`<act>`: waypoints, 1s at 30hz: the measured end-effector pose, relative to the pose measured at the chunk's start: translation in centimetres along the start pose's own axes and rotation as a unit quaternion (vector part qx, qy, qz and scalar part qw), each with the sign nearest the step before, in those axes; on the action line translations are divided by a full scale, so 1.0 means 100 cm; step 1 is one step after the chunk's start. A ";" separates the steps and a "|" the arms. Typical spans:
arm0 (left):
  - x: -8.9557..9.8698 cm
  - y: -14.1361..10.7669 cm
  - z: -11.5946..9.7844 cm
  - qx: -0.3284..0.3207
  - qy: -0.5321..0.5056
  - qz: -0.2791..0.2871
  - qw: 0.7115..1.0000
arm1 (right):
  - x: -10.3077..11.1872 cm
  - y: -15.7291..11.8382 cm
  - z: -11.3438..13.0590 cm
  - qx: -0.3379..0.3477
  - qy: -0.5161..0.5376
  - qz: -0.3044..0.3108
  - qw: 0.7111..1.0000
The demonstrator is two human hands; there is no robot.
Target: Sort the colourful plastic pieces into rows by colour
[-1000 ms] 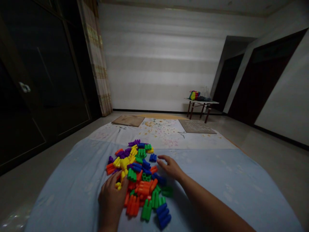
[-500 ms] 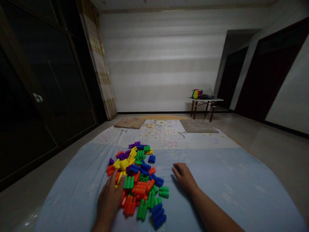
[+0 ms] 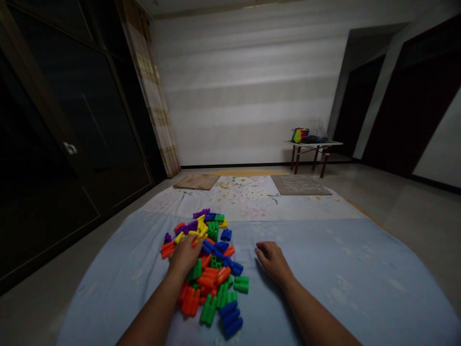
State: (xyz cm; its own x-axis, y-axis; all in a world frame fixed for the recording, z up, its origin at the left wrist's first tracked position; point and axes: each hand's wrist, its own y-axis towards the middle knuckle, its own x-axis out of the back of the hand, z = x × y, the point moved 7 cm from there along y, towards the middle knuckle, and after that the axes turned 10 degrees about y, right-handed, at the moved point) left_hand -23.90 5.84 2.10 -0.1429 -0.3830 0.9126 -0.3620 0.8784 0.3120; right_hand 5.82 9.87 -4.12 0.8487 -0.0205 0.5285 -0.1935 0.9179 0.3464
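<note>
Our left hand (image 3: 185, 252) is reaching into the heap of blocks, and its fingers are touching the yellow and orange ones. We cannot tell if it is holding one, or how wide it is. The blocks (image 3: 211, 276) are lying left of the middle of the bench (image 3: 248, 172), going from close to the near edge toward the far edge. Red-orange, green, blue, yellow and purple are lying mixed up. We are not seeing a neat row or a built shape. A green block (image 3: 241, 284) and a blue block (image 3: 226, 234) are lying at the heap's right side. Our right hand (image 3: 273, 262) is resting on the blue cloth (image 3: 324, 259), softly bent and a bit open, with nothing showing in it. Two mats are lying by the far edge, one at each side.
</note>
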 end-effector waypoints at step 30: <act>0.008 -0.079 -0.062 -0.217 0.177 0.051 0.959 | -0.001 0.001 -0.001 0.019 -0.013 0.004 1.000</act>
State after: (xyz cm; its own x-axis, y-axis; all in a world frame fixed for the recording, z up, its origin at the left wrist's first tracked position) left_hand -15.49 0.36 2.04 0.1932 -0.2359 0.9524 0.0655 0.9716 0.2274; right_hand 5.79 9.99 -4.26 0.8338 -0.0243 0.5515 -0.2190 0.9025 0.3709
